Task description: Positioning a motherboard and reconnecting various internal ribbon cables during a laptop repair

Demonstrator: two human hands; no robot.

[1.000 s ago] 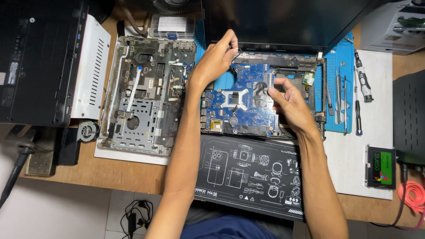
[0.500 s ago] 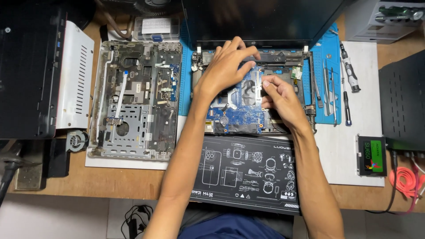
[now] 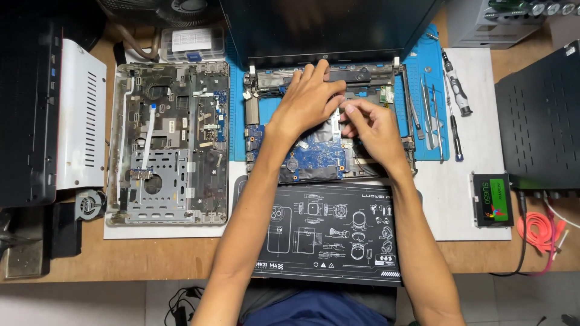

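- The wooden bench (image 3: 72, 259) carries everything, with a white mat (image 3: 477, 205) under the right half of the work.
- A black printed work mat (image 3: 326, 235) lies nearest the person, its long axis running left to right.
- An opened laptop base (image 3: 386, 78) sits on a blue mat (image 3: 423, 66) just beyond the black mat, its dark screen tilted away.
- A removed grey laptop cover (image 3: 169, 145) lies to the left of the base, inner side up.
- The blue motherboard (image 3: 317, 157) lies inside the base, directly under both hands, its long axis left to right.
- The left hand (image 3: 308, 99) rests flat with fingers spread on the upper middle of the board, gripping nothing visible.
- The right hand (image 3: 371, 124) is just to its right, almost touching, fingertips pinched together over the board; what it pinches is too small to tell. It is the nearer hand to that spot.
- A solid-state drive (image 3: 492, 199) lies on the white mat, well to the right.
- Screwdrivers (image 3: 453, 84) and tweezers lie beside the base, right of the right hand.
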